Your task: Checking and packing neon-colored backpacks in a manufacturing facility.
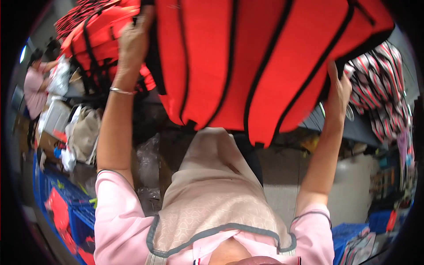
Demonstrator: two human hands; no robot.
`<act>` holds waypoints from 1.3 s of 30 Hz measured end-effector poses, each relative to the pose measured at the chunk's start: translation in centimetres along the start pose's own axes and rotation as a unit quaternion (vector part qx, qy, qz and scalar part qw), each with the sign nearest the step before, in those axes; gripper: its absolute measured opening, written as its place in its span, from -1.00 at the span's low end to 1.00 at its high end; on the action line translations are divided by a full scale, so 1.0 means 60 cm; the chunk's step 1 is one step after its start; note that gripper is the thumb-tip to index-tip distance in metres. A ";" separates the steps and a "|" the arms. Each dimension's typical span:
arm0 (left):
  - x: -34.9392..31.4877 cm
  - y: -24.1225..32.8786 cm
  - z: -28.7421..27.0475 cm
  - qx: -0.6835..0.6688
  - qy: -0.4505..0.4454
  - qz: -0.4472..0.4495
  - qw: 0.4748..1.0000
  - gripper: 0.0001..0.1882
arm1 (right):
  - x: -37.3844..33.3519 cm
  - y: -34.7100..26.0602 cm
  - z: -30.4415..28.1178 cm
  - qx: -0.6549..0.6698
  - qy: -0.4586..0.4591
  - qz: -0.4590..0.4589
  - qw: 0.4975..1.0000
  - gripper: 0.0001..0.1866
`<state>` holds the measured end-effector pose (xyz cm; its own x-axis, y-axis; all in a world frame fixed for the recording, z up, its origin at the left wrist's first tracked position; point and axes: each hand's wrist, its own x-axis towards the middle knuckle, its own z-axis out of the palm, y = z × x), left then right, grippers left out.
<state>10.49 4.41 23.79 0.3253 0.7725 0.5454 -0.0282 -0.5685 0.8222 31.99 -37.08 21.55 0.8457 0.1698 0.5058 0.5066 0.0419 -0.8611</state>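
Note:
A large bright red backpack (207, 57) with black edging fills the upper middle of the head view, held up in front of me. Its two wide shoulder straps, bordered in black, face me and their ends hang lowest. My left hand (134, 42) is closed on the black side edge at the left, a thin bracelet on its wrist. On the opposite side, my right hand (339, 90) grips the backpack's dark edge, thumb on the near face and the other fingers partly hidden. The top of the backpack runs out of the picture.
Red bags with black straps (95, 44) are piled at the far left. Striped red, black and white pieces (380, 79) lie heaped on a dark table at the right. Blue crates (81, 212) holding red pieces stand low left. A co-worker in pink (35, 90) handles clear plastic.

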 end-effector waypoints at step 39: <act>0.136 0.210 -0.188 -0.437 -0.247 0.095 0.859 -0.64 | 0.309 -0.117 0.153 0.184 -0.115 -0.076 0.973 -0.68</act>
<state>2.15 6.73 40.45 0.5919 0.3509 0.7256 -0.7548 -0.0744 0.6518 42.59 -25.17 36.50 0.6853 0.3477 0.6399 0.4922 0.4265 -0.7588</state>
